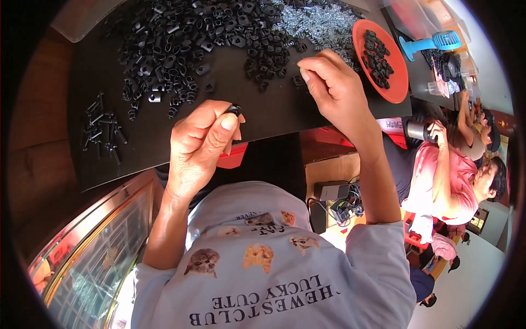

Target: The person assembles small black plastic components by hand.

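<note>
My left hand (201,141) pinches a small black plastic part (233,109) between thumb and fingers, just over the table's near edge. To its right, my right hand (337,85) hovers above the tabletop, thumb and forefinger brought together; whatever may be between the tips is too small to make out. Loose black plastic pieces (170,52), hollow and sleeve-like, are heaped beyond my left hand. A second cluster of smaller black parts (266,63) lies between the hands. Past my right hand spreads a pile of tiny silvery springs (315,24).
A red plate (397,77) with several black pieces stands at the table's right. Black rods (101,129) lie at the left on the dark table (241,123). A blue handheld fan (433,44) is beyond the plate. Other people sit at the right, one in a pink shirt (444,186).
</note>
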Demonstrator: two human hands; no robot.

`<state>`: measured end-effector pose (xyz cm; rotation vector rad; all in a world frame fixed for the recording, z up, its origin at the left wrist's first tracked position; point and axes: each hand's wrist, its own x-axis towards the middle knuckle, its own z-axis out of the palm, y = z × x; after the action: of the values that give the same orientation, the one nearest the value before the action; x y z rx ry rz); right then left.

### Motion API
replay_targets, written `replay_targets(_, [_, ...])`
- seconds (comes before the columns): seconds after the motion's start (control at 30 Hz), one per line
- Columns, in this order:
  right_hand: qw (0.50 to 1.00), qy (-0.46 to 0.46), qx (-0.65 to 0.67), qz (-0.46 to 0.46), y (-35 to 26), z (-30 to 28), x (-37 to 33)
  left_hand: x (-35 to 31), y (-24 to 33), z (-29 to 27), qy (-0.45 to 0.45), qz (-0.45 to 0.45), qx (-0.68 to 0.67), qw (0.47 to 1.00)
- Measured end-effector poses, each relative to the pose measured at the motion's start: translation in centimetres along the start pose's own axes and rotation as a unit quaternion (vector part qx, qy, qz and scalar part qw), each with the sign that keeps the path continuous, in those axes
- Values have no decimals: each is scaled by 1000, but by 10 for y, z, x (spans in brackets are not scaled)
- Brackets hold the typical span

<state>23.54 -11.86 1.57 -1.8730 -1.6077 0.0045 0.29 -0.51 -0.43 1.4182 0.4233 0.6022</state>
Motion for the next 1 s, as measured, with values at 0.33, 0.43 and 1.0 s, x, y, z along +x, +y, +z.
replay_targets(0.33, [996, -45, -66, -28, 4, -8, 20, 2, 0, 0, 1, -4, 11, 1000])
replay_targets(0.43, [991, -98, -89, -20, -1, -9, 16, 2, -2, 1, 2, 0, 6, 1000])
replay_targets(1.0, [977, -58, 198, 44, -44, -6, 23, 3, 1, -2, -17, 4, -6, 1000])
